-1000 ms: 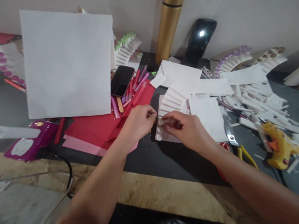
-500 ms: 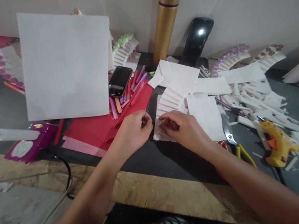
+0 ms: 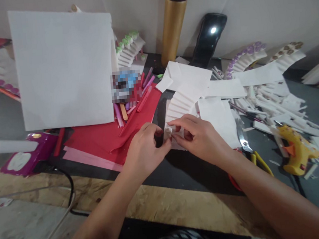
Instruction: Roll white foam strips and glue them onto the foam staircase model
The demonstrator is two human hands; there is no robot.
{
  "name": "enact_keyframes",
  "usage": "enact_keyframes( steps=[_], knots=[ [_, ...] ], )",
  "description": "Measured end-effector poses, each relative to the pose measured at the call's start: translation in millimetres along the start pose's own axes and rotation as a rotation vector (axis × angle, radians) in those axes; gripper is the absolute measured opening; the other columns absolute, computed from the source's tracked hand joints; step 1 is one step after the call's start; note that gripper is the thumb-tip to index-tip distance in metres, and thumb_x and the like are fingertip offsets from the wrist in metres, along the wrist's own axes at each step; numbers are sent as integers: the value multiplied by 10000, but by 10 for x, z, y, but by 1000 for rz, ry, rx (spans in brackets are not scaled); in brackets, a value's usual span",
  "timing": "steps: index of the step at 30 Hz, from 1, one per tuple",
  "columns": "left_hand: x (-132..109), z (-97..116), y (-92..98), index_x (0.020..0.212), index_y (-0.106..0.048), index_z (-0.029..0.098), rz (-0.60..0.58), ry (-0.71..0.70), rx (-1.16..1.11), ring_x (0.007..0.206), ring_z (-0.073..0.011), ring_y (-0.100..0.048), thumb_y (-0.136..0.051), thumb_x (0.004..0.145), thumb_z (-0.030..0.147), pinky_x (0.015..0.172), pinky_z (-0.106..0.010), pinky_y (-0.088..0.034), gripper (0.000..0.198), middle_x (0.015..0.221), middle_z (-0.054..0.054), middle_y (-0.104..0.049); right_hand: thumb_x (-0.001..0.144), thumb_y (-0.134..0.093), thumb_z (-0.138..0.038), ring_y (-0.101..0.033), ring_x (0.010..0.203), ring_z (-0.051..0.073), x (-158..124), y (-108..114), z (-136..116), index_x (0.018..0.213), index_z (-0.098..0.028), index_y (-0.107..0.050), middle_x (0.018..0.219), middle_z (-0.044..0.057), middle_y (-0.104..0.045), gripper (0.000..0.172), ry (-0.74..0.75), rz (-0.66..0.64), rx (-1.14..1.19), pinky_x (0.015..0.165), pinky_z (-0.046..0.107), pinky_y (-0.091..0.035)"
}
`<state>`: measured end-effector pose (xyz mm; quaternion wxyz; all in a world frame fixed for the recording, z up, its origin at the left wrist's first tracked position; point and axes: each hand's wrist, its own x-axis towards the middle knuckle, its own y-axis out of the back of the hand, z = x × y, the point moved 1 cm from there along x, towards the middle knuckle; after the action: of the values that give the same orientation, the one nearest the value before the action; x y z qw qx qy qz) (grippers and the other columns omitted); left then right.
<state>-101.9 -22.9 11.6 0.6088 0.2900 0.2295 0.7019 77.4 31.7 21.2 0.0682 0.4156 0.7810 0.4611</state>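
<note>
A small white paper piece (image 3: 168, 131) shows between my two hands, over the lower left corner of a white paper staircase model (image 3: 178, 106). My left hand (image 3: 149, 146) is curled, its thumb tip at the piece and its index finger bent above. From the other side, my right hand (image 3: 196, 131) brings a bent index finger and thumb to the same piece, close to the left thumb. Part of the model's base lies hidden under my fingers. Sheets of white paper (image 3: 218, 118) lie right of the model.
Red paper (image 3: 94, 140) and coloured paper sticks lie left, beside an upright white board (image 3: 64, 68) and a purple device (image 3: 31, 153). A gold bottle (image 3: 175, 25) and a lit phone (image 3: 209, 37) stand behind. Scissors (image 3: 245, 143), a yellow glue gun (image 3: 297, 148) and white scraps (image 3: 275, 105) lie right.
My left hand has moved right and slightly down, its thumb now meeting my right fingers at the small white piece. My right hand has shifted little. The view has tilted slightly.
</note>
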Motion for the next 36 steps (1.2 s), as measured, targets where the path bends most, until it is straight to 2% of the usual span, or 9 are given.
enact_keyframes(
  steps=[6,12,18,25,30,36],
  knots=[
    [7,-3,-30,776,-567,189,-21,-5,-43,620,-120,-549,-669,818,181,561,-255,-379,111,761,-5,-629,954,-614,-110,-695,926,178,9,-46,67,1141,-155,-712,1054,94,-699,216,79,29,4,798,307,-552],
    [12,-29,-25,818,-615,186,-93,100,-150,568,-118,-563,-675,810,194,549,-253,-405,61,679,15,-626,967,-623,-126,-706,936,178,19,-64,77,1116,-154,-715,1044,88,-728,177,42,9,47,806,306,-551],
    [22,-59,-35,828,-629,186,-123,153,-227,590,-135,-616,-666,793,199,549,-254,-433,52,673,13,-647,971,-621,-131,-720,917,211,24,-72,39,1095,-120,-726,1016,100,-742,163,35,-4,-20,789,327,-551],
    [22,-42,-21,805,-626,183,-145,173,-232,606,-126,-612,-659,806,228,546,-234,-423,56,685,11,-650,1010,-562,-176,-718,970,244,38,-44,-28,1094,-117,-714,1063,138,-716,184,42,-65,-146,833,365,-570],
    [12,-41,-4,814,-625,187,-158,198,-253,624,-135,-637,-651,798,223,563,-236,-448,47,683,14,-655,1016,-553,-183,-701,952,216,28,-49,4,1127,-143,-702,1087,131,-698,191,67,-12,-96,817,348,-569],
    [20,-70,-32,815,-621,187,-146,159,-246,635,-138,-640,-649,796,203,572,-244,-463,38,711,8,-670,985,-587,-135,-685,924,192,42,-66,16,1107,-145,-701,1068,114,-678,167,64,-8,-39,810,331,-554]
  ],
)
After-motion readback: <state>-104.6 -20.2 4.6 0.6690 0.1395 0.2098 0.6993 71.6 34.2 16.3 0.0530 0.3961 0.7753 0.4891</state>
